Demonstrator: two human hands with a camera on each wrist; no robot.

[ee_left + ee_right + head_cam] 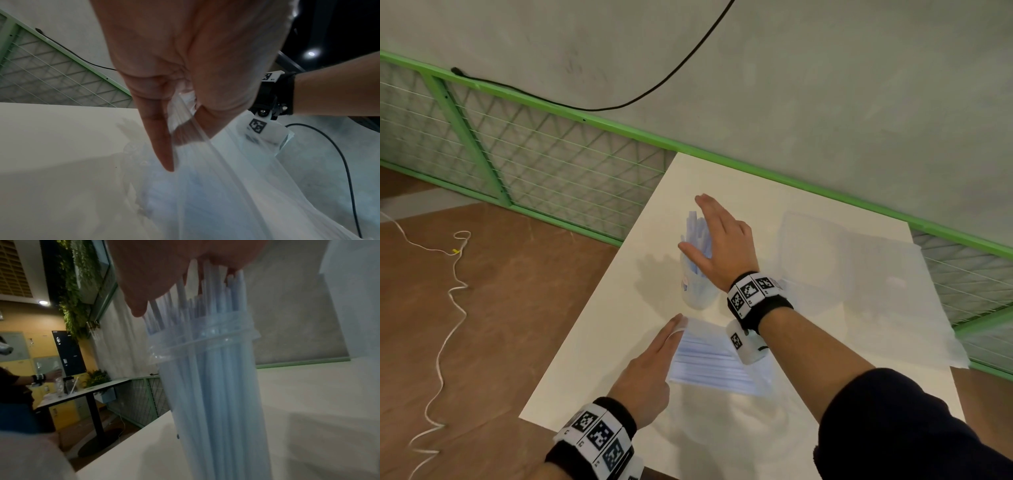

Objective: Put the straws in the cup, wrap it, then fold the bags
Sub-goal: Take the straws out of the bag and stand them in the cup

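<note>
the cup (205, 341) is clear glossy plastic, the straws (208, 293) smooth pale blue plastic. the bag (709, 359) is thin see-through film. the table (602, 342) looks matt and smooth, the railing (571, 114) green painted metal.

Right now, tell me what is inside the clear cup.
Pale blue straws stand upright in the cup, tips above its rim. The right hand hides some tips.
</note>
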